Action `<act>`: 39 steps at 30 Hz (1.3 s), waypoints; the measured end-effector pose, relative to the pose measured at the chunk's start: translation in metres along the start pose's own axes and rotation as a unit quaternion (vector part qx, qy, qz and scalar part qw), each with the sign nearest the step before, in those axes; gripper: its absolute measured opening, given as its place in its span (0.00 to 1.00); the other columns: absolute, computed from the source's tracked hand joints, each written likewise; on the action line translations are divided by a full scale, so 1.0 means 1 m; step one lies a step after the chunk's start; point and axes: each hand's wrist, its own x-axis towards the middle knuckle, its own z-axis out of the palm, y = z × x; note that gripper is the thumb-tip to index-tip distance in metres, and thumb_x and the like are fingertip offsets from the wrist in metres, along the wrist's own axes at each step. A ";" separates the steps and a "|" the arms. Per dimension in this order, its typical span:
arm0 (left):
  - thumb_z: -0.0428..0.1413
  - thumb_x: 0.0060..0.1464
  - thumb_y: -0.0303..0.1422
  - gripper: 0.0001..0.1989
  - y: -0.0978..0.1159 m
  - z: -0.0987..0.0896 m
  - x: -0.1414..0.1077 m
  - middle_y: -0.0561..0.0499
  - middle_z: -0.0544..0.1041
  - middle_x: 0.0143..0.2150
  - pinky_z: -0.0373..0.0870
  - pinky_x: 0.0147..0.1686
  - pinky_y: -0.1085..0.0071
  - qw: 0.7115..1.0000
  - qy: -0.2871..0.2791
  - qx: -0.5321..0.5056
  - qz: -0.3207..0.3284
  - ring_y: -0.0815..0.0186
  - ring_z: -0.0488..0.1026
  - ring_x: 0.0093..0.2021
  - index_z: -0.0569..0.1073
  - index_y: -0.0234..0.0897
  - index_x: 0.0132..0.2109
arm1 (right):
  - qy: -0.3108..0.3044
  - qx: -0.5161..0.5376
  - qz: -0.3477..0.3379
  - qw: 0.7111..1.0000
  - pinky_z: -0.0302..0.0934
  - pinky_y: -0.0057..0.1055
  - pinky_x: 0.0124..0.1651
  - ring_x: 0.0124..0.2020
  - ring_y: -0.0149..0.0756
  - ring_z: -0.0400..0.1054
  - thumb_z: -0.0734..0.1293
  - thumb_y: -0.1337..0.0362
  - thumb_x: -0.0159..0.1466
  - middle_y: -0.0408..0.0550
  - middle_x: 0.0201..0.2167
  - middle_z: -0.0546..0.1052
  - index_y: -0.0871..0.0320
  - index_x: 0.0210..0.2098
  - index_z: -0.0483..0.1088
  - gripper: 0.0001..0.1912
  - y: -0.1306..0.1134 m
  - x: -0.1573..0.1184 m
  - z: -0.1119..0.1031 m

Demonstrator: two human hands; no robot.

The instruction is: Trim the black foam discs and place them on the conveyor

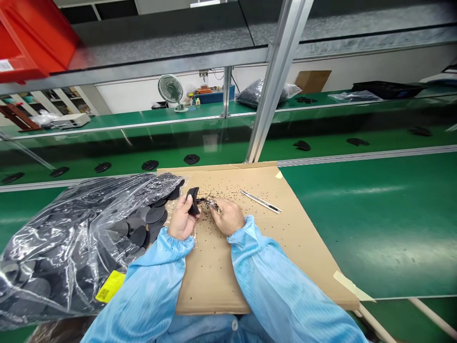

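My left hand (pixel 182 219) grips a black plastic part (pixel 193 201), thin and curved, held up on edge between thumb and fingers. My right hand (pixel 228 216) is closed round a small pair of metal nippers (pixel 213 204), whose jaws point left at the black part; whether they touch it I cannot make out. Both hands are over a brown cardboard sheet (pixel 214 271), sprinkled with many tiny black scraps. A slim utility knife (pixel 261 202) lies on the cardboard, right of my right hand. Left of my left hand, round black parts (pixel 156 214) spill from a clear plastic bag (pixel 82 228).
Behind the cardboard, a green conveyor belt (pixel 221 138) carries several black round parts (pixel 150 165). A metal post (pixel 274 85) rises beyond the cardboard's far edge. A red bin (pixel 39 38) sits on the upper shelf, and a small fan (pixel 170 90) stands at the back.
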 end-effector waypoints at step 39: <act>0.60 0.51 0.27 0.10 0.007 -0.007 0.006 0.51 0.72 0.31 0.64 0.21 0.80 0.993 -0.013 -0.081 -0.087 0.72 0.69 0.27 0.72 0.35 0.42 | -0.092 0.029 -0.003 0.995 0.59 0.29 0.45 0.42 0.37 0.69 0.60 0.66 0.63 0.50 0.41 0.77 0.57 0.44 0.70 0.12 -0.009 -0.002 -0.002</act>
